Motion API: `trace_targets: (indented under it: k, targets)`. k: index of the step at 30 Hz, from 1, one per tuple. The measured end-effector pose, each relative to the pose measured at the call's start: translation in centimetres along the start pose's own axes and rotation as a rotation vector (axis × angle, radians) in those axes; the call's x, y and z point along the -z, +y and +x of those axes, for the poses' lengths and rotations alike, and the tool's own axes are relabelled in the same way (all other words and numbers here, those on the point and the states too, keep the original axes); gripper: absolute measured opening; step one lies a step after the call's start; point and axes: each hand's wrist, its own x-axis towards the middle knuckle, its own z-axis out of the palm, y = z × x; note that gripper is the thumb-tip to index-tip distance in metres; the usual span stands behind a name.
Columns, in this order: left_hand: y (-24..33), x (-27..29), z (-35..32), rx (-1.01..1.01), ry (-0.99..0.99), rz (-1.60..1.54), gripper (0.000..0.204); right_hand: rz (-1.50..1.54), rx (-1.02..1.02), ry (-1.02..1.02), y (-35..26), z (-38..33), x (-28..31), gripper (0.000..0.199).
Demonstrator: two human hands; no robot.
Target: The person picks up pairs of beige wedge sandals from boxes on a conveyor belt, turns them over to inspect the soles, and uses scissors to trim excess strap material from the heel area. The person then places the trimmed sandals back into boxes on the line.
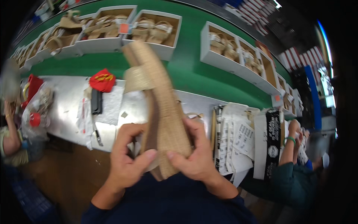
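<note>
Between my hands I hold a wedge sandal (pixel 169 112) on its side, its toe pointing away from me. Its tall sole looks covered in tan woven material, and a pale gold band (pixel 138 79) crosses near the toe. My left hand (pixel 128 155) grips the heel end from the left, thumb against the sandal. From the right, my right hand (pixel 194 149) closes round the heel, its thumb pressed on the woven side. Part of the heel strap is hidden behind my fingers.
A metal table (pixel 67 108) lies before me, with a red cloth (pixel 102 80), a black case (pixel 97 102) and a cutter (pixel 98 135). Behind runs a green conveyor (pixel 188 74) carrying open boxes of sandals (pixel 153 31). Labels and a carton (pixel 261 142) stand right. People work at both sides.
</note>
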Motion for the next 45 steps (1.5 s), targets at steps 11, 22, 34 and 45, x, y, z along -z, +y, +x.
trace_targets:
  k: [11,22,34,45]
  targets:
    - [-7.7,2.5,-3.8,0.737,-0.041,-0.816,0.051,-0.455,-0.162,0.452,8.5,-2.1,6.5,0.018]
    - [-9.3,2.1,-2.3,0.8,-0.026,-0.661,0.063,-0.431,-0.153,0.23,9.4,0.1,6.0,0.016]
    - [-12.3,2.3,2.7,0.715,-0.162,-0.339,0.075,-0.959,-0.311,1.235,21.4,20.1,39.5,0.035]
    - [-14.7,2.6,1.4,0.617,-0.268,0.023,0.091,-1.18,-0.528,0.714,31.2,23.2,55.7,0.028]
